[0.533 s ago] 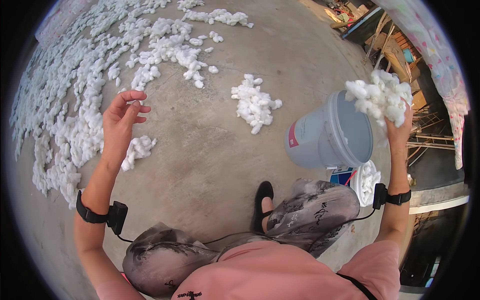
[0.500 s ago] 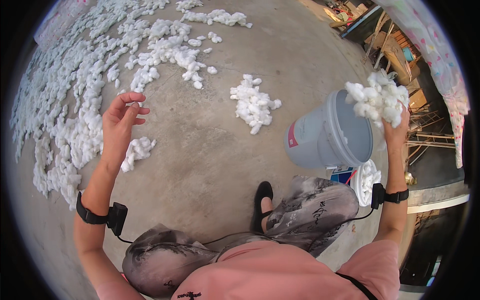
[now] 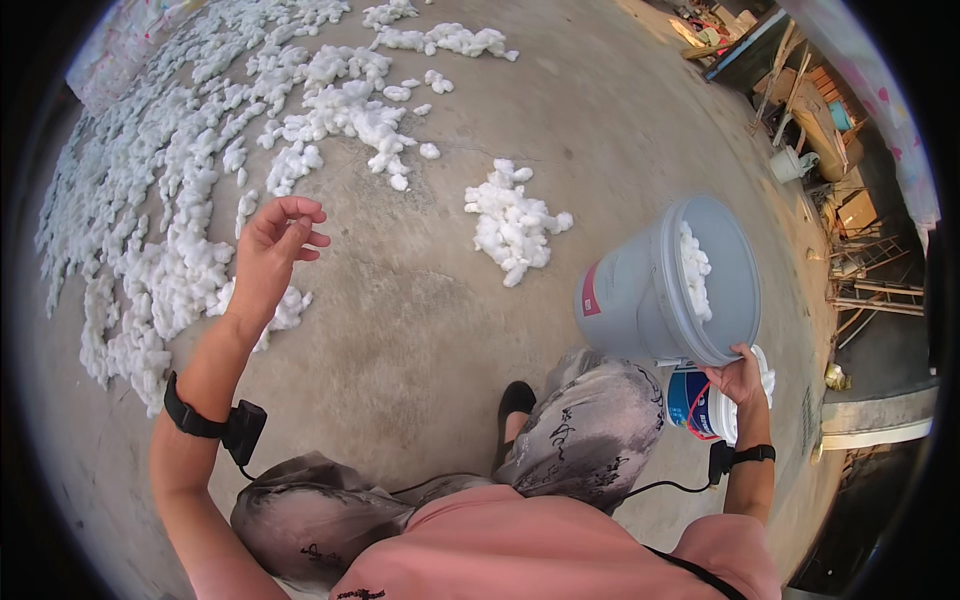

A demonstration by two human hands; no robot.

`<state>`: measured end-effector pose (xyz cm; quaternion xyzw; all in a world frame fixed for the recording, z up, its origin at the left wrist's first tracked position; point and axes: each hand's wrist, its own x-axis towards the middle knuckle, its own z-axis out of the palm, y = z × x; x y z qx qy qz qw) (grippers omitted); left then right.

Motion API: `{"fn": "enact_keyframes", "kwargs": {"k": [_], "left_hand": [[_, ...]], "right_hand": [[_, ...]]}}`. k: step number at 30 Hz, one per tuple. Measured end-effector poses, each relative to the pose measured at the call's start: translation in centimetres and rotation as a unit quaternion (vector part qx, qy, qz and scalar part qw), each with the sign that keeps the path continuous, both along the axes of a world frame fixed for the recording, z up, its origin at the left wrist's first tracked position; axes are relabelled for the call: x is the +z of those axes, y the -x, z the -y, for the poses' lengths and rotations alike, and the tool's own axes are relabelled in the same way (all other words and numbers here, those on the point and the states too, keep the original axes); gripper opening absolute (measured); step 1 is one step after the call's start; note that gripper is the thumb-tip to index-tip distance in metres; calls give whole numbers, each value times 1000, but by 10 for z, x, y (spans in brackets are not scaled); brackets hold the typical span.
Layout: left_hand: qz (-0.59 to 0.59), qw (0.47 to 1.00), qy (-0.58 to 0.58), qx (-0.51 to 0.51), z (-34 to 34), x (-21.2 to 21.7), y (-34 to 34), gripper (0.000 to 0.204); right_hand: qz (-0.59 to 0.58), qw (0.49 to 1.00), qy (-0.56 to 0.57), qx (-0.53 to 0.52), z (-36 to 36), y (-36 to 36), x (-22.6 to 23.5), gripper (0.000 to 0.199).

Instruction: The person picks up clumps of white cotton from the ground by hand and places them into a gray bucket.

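My right hand (image 3: 738, 380) grips the lower rim of a grey plastic bucket (image 3: 630, 295), which is tilted with its mouth toward me. White cotton tufts (image 3: 693, 270) lie inside it. My left hand (image 3: 275, 245) is raised over the concrete floor with its fingers apart and loosely curled, holding nothing. Just below it lies a small clump of cotton (image 3: 285, 310). A separate little heap of cotton (image 3: 512, 222) sits on the floor between my two hands. I am crouched, with my knees in patterned grey trousers and one black shoe (image 3: 516, 400) in view.
A wide spread of white cotton (image 3: 190, 200) covers the floor at the left and far side. A second white and blue bucket (image 3: 700, 408) stands under my right hand. Wooden frames and clutter (image 3: 850, 210) line the right edge, by a concrete ledge (image 3: 880, 425).
My right hand has dropped from the top of the bucket, where it held a clump of cotton, to the lower rim. The cotton now lies inside. My left hand stays raised.
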<state>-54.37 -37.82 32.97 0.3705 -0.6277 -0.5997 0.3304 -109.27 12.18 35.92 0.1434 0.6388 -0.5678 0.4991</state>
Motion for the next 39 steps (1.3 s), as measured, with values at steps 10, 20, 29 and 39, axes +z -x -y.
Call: {"fn": "enact_keyframes", "kwargs": {"k": [10,20,29,39], "left_hand": [[42,998,-40,-6,4,-9,19,14],[107,988,-91,63,-12,-14,-4,14],[139,973,-127,136,-27,-4,-21,12],[124,968,-168,138,-2,-40,36,13]], "right_hand": [[-137,985,104,32,138,0,5,54],[52,958,280,38,458,48,-46,48],[61,973,222,27,593,32,-58,49],[-308,844,6,438,544,41,-153,114]]}}
